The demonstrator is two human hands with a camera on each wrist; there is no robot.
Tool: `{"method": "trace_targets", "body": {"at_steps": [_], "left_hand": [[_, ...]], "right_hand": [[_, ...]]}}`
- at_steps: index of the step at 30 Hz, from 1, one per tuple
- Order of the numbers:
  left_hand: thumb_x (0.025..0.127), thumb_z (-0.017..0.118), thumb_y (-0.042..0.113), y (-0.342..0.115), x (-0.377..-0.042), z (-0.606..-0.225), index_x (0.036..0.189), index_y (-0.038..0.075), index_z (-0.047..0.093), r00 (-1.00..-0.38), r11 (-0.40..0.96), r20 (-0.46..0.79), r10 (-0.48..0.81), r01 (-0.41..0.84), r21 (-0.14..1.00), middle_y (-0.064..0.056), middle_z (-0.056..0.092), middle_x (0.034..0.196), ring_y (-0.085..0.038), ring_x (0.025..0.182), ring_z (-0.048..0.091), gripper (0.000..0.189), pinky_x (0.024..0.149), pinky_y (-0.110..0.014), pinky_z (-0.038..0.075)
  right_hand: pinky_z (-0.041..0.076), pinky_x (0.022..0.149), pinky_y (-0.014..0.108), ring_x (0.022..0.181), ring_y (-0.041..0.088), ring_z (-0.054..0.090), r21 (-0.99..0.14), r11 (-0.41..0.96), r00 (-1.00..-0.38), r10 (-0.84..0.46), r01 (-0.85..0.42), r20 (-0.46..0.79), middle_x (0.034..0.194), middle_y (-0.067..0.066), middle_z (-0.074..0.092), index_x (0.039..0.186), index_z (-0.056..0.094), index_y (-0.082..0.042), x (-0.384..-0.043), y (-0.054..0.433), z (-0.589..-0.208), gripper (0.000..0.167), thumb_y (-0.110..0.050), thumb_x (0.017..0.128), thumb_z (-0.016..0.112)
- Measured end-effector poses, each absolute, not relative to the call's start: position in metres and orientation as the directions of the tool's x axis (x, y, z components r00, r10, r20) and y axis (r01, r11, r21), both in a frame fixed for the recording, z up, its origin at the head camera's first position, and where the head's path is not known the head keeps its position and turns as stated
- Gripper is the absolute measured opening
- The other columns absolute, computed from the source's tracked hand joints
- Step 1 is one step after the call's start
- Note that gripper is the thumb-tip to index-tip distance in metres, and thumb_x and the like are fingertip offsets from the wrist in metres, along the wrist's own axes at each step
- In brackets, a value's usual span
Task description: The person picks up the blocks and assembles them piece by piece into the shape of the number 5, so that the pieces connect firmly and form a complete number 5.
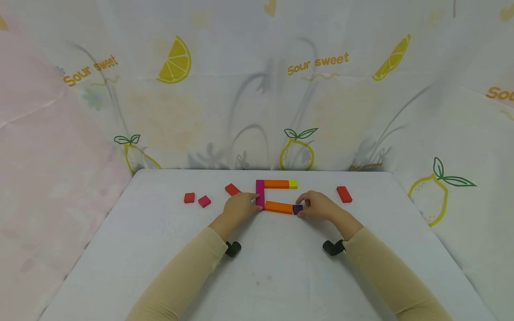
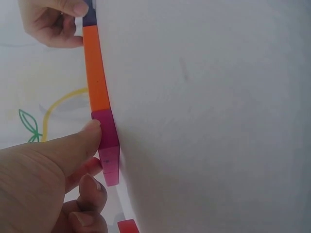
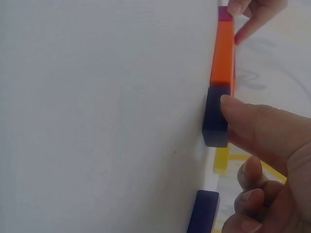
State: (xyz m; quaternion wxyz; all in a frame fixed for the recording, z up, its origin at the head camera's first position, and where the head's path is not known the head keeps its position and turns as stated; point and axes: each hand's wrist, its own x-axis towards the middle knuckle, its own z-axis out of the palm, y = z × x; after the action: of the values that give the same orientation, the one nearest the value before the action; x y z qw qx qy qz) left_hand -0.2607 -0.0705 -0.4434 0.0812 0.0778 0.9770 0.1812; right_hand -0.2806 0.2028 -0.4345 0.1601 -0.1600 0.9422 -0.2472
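A long magenta block [image 1: 260, 189] lies pointing away from me on the white table. My left hand [image 1: 239, 207] grips its near part, with the thumb [image 2: 92, 130] against its near end. A long orange block [image 1: 279, 207] runs right from there. At the orange block's right end sits a small dark purple block [image 1: 297, 209]. My right hand [image 1: 321, 207] pinches this purple block, the thumb [image 3: 235, 104] on its near face. A second orange block [image 1: 276, 184] extends right from the magenta block's far end, with a small yellow block [image 1: 293, 184] at its tip.
Left of the left hand lie a small red block [image 1: 189, 198], a small pinkish-red block [image 1: 204, 201] and an orange-red block [image 1: 232, 189]. A red block [image 1: 344, 194] lies right of the right hand. Behind the table [image 1: 277, 267] hangs a lemon-printed cloth [image 1: 249, 107].
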Motion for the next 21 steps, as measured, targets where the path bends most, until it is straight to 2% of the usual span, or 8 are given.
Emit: {"method": "trace_targets", "body": {"at_steps": [5,12,17,21], "left_hand": [[0.093,0.071,0.037,-0.071,-0.261,-0.445,0.142,0.02,0.059,-0.974,0.919,-0.135,0.181,0.118,0.375,-0.007,0.062,0.137,-0.027,0.125,0.057,0.053,0.099,-0.043,0.049],[0.092,0.072,0.039,-0.07,-0.264,-0.447,0.142,0.021,0.059,-0.977,0.92,-0.13,0.167,0.107,0.377,-0.006,0.062,0.137,-0.027,0.125,0.057,0.054,0.098,-0.043,0.05],[0.092,0.072,0.039,-0.07,-0.264,-0.447,0.142,0.022,0.059,-0.978,0.921,-0.139,0.159,0.096,0.377,-0.006,0.062,0.137,-0.027,0.125,0.057,0.054,0.098,-0.043,0.05],[0.092,0.072,0.039,-0.07,-0.264,-0.448,0.142,0.022,0.059,-0.978,0.922,-0.137,0.16,0.098,0.375,-0.006,0.062,0.137,-0.027,0.125,0.058,0.054,0.098,-0.043,0.05]], "right_hand": [[0.044,0.07,0.032,0.085,0.022,0.05,-0.524,0.825,-0.918,-0.351,-0.211,-0.183,0.091,0.006,0.054,0.121,0.07,-0.012,-0.282,0.211,-0.426,0.037,-0.027,0.088,0.078],[0.039,0.064,0.034,0.075,0.021,0.045,-0.536,0.801,-0.929,-0.362,-0.265,-0.081,0.087,0.006,0.05,0.117,0.07,-0.004,-0.283,0.232,-0.409,0.032,-0.022,0.091,0.075],[0.035,0.068,0.037,0.074,0.021,0.044,-0.527,0.812,-0.937,-0.339,-0.251,-0.077,0.086,0.006,0.05,0.116,0.071,-0.004,-0.282,0.246,-0.411,0.032,-0.022,0.091,0.075],[0.037,0.063,0.034,0.073,0.02,0.045,-0.533,0.815,-0.941,-0.325,-0.229,-0.093,0.086,0.006,0.051,0.116,0.07,-0.004,-0.282,0.254,-0.419,0.033,-0.023,0.09,0.076]]}}
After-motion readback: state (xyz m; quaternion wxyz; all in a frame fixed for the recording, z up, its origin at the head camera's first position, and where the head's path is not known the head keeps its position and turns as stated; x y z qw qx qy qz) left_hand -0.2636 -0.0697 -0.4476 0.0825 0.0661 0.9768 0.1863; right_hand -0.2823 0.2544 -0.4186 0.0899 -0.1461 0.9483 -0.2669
